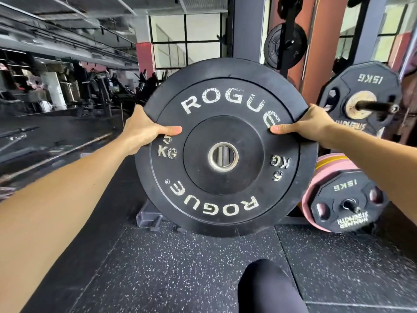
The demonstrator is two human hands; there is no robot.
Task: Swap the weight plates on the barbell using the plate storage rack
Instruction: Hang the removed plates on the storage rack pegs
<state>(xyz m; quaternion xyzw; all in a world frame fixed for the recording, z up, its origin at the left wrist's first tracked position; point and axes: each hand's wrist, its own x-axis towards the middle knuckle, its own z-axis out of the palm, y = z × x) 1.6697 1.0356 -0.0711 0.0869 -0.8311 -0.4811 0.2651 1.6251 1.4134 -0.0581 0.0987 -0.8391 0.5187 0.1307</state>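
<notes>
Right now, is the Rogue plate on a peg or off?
Off: both hands, left hand and right hand, hold the Rogue plate; its centre hole is empty.

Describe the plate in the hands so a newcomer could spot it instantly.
Centre of view, in front of the storage rack: a round black bumper plate, gripped at its edges by the left hand and right hand. Unlike the angular 15KG plates to its right, it reads ROGUE, 5 KG.

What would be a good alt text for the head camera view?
Two bare hands, left hand and right hand, hold a black 5 kg plate upright by its edges, thumbs on its face. To its right, 15 kg plates hang on a storage rack, above a speckled rubber floor.
</notes>
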